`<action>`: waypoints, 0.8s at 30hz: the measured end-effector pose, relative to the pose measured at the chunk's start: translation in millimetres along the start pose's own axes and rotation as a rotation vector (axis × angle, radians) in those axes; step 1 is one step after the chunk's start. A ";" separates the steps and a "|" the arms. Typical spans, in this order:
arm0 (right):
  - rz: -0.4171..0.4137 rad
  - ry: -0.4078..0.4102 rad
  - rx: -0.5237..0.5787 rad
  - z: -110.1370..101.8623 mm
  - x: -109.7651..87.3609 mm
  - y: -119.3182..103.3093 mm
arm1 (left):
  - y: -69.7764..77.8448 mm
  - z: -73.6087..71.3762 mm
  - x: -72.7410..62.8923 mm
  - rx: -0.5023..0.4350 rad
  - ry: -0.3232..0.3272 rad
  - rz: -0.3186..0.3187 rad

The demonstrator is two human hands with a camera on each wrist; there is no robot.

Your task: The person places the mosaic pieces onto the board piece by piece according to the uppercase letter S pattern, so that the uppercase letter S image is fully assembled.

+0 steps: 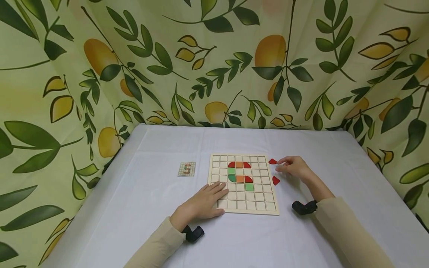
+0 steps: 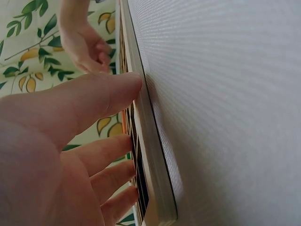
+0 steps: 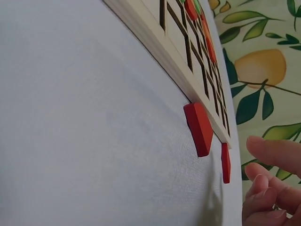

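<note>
A light wooden grid board (image 1: pixel 234 214) lies on the table, with red, orange and green pieces set in several squares. My left hand (image 1: pixel 205 201) rests on its left side, fingers spread over the grid; in the left wrist view the thumb (image 2: pixel 113 92) touches the near edge. Past the board's right edge, my right hand (image 1: pixel 295 167) hovers with fingers partly bent and nothing visible between them. Two loose red pieces lie beside that edge: the farther red piece (image 1: pixel 272 161) close to the fingertips, the nearer red piece (image 1: pixel 276 180) just below the hand.
A small pattern card (image 1: pixel 186 169) with a coloured S-like figure on a grid lies left of the board. White cloth (image 1: pixel 147 223) covers the table. A curtain (image 1: pixel 214 74) printed with leaves and fruit hangs behind and at both sides.
</note>
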State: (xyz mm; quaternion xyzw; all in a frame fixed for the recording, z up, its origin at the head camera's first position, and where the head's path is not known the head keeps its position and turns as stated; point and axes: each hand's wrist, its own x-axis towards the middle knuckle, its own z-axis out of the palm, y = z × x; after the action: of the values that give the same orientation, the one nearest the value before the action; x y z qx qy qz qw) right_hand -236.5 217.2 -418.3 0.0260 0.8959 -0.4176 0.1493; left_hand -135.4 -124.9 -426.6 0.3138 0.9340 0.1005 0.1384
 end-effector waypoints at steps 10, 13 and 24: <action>0.082 0.064 0.016 3.4 20.1 0.0 | 0.0 0.5 -0.1 -0.013 -0.001 -0.006; 0.096 0.068 0.020 4.6 24.5 -0.5 | 0.2 0.5 -0.2 -0.008 -0.001 -0.004; 0.137 0.074 0.021 8.3 35.9 -4.3 | 0.8 -1.2 -0.6 -0.021 -0.007 -0.008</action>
State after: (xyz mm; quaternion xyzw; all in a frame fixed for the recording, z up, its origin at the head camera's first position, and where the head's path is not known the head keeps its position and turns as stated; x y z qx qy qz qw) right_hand -269.4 205.3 -430.4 0.1041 0.8926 -0.4144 0.1440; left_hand -134.9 -124.8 -425.1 0.3088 0.9337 0.1088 0.1453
